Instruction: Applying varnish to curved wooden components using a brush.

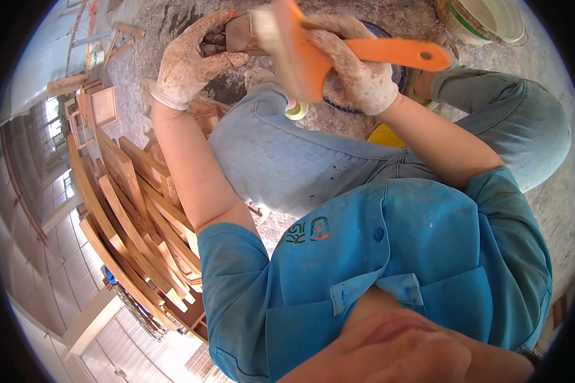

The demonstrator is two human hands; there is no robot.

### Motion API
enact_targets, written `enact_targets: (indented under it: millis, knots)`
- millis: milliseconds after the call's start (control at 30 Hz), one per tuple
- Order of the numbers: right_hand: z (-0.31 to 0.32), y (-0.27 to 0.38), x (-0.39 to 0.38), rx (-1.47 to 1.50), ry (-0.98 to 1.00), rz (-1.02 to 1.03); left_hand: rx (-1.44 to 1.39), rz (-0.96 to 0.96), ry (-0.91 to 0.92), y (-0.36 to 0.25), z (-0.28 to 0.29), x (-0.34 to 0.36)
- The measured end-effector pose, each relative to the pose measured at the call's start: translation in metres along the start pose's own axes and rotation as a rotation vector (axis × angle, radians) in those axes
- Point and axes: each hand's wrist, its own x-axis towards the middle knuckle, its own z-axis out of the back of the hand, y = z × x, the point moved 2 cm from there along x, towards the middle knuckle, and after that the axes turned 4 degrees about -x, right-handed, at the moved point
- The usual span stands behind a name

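My right hand (358,67), in a stained white glove, is wrapped round the orange handle of a wide paintbrush (310,60). The brush is tilted, and its pale bristles, smeared by motion, are at the left beside a brown wooden piece (238,33). My left hand (188,60), gloved too, curves its fingers and thumb round that wooden piece from the left. The brush hides the wood's right part. Behind my right hand, a round basin with a dark blue rim (345,108) sits on the floor, partly covered by the hand and brush.
Pale buckets (485,22) stand at the far right. Long wooden parts (140,210) are piled at my left, with small wooden frames (102,107) beyond. My bent legs (300,153) in jeans flank the work spot. Something yellow (384,135) shows behind my right forearm.
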Motion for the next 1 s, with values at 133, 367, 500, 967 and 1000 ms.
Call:
enact_targets:
  millis: [133, 367, 500, 967, 1000]
  knots:
    - [0.108, -0.131, -0.056, -0.516, -0.146, -0.313, -0.063, -0.04, 0.016, 0.018, 0.005, -0.005]
    - [0.065, -0.106, -0.044, -0.793, -0.091, -0.531, -0.128, 0.094, -0.019, 0.044, 0.023, -0.012]
    - [-0.001, -0.04, -0.013, -0.67, 0.161, 0.001, -0.169, 0.096, -0.039, 0.047, 0.022, -0.019]
    - [0.141, -0.157, -0.057, -0.699, -0.224, -0.7, -0.123, 0.168, -0.085, 0.081, 0.039, -0.02]
    - [0.142, -0.154, -0.054, -0.76, -0.214, -0.73, -0.147, 0.165, -0.091, 0.079, 0.037, -0.019]
